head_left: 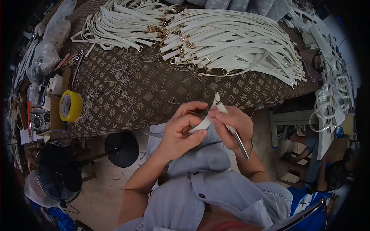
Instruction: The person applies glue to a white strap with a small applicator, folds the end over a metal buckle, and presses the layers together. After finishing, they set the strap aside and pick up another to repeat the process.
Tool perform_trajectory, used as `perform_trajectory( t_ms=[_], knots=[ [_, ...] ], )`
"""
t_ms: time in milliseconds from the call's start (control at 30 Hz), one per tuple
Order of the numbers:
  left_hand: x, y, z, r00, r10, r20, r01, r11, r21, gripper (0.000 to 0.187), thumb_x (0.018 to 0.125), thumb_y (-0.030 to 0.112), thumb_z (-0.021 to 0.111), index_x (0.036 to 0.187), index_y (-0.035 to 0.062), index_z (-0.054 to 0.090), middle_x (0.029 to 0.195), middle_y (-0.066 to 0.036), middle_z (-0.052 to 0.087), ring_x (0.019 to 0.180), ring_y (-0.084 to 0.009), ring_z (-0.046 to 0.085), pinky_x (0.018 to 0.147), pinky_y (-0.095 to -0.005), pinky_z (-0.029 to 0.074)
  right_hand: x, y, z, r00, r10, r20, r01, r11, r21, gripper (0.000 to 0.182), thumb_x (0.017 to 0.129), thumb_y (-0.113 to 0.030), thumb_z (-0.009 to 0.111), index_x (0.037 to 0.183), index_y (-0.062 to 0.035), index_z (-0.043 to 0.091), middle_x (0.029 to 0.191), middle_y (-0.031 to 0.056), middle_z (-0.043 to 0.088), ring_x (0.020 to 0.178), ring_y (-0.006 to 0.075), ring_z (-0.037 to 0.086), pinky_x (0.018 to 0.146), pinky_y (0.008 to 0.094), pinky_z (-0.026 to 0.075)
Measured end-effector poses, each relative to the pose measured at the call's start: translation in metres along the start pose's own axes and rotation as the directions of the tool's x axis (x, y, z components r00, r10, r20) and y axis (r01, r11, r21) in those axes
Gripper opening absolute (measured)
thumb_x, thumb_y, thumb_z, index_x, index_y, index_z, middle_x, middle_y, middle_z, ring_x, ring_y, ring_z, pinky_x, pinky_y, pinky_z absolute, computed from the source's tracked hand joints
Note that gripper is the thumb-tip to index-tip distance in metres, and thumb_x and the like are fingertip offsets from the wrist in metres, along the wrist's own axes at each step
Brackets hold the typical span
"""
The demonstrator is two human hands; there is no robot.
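Note:
My left hand (181, 131) pinches a white strap (201, 125) between thumb and fingers, and the strap runs across to my other hand. In my right hand (236, 125) is a slim pen-like tool (239, 141) with a white body and a shiny metal end pointing down toward me. The fingertips of that hand also meet the strap near its upper end, where a small metal fitting (216, 93) shows. Both hands are close together, above my lap at the table's near edge. What exactly the tool's tip touches is too small to tell.
A brown patterned cloth (154, 86) covers the table, strewn with loose thread ends (102, 86). Piles of white buckled straps (235, 42) lie at the back. Yellow tape (70, 106) and a box stand left; a black fan (58, 173) is below. Clear loops (331, 100) hang right.

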State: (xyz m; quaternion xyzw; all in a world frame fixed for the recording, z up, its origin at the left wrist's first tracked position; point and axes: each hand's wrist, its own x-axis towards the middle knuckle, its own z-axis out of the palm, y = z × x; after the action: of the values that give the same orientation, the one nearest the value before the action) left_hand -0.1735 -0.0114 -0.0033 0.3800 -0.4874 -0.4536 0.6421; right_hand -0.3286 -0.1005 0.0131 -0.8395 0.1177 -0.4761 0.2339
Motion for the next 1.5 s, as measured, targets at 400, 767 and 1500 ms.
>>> perform_trajectory(
  t_ms=[400, 767, 1500],
  knots=[
    [-0.001, 0.0, -0.006, 0.985, 0.14, 0.098, -0.166, 0.917, 0.364, 0.015, 0.078, -0.001, 0.069, 0.091, 0.0013, 0.061, 0.121, -0.014, 0.053, 0.084, -0.0113, 0.059, 0.068, -0.0245, 0.049, -0.009, -0.003, -0.008, 0.998, 0.052, 0.02, -0.053, 0.997, 0.048, 0.037, 0.075, 0.009, 0.065, 0.109, -0.0032, 0.056, 0.094, 0.0166, 0.068, 0.082, 0.0266, 0.065, 0.075, 0.036, 0.051],
    [-0.007, -0.009, -0.003, 0.928, 0.373, 0.015, -0.301, 0.724, 0.62, 0.019, 0.071, -0.005, 0.072, 0.088, 0.0023, 0.067, 0.113, -0.014, 0.055, 0.081, -0.0195, 0.062, 0.063, -0.0269, 0.053, -0.008, -0.022, -0.002, 0.96, 0.28, 0.014, -0.28, 0.957, 0.074, 0.03, 0.073, 0.006, 0.068, 0.101, -0.0012, 0.061, 0.089, 0.0114, 0.067, 0.079, 0.0225, 0.061, 0.071, 0.0308, 0.047],
    [-0.007, -0.009, -0.007, 0.877, 0.444, 0.183, -0.34, 0.305, 0.89, 0.026, 0.06, -0.001, 0.07, 0.084, 0.0087, 0.07, 0.11, -0.009, 0.059, 0.078, -0.0219, 0.058, 0.06, -0.0289, 0.05, -0.004, -0.018, 0.017, 0.985, 0.154, -0.085, -0.17, 0.954, -0.247, 0.037, 0.06, 0.008, 0.067, 0.094, -0.0072, 0.064, 0.078, 0.0078, 0.061, 0.072, 0.0257, 0.06, 0.062, 0.0327, 0.05]
  ],
)
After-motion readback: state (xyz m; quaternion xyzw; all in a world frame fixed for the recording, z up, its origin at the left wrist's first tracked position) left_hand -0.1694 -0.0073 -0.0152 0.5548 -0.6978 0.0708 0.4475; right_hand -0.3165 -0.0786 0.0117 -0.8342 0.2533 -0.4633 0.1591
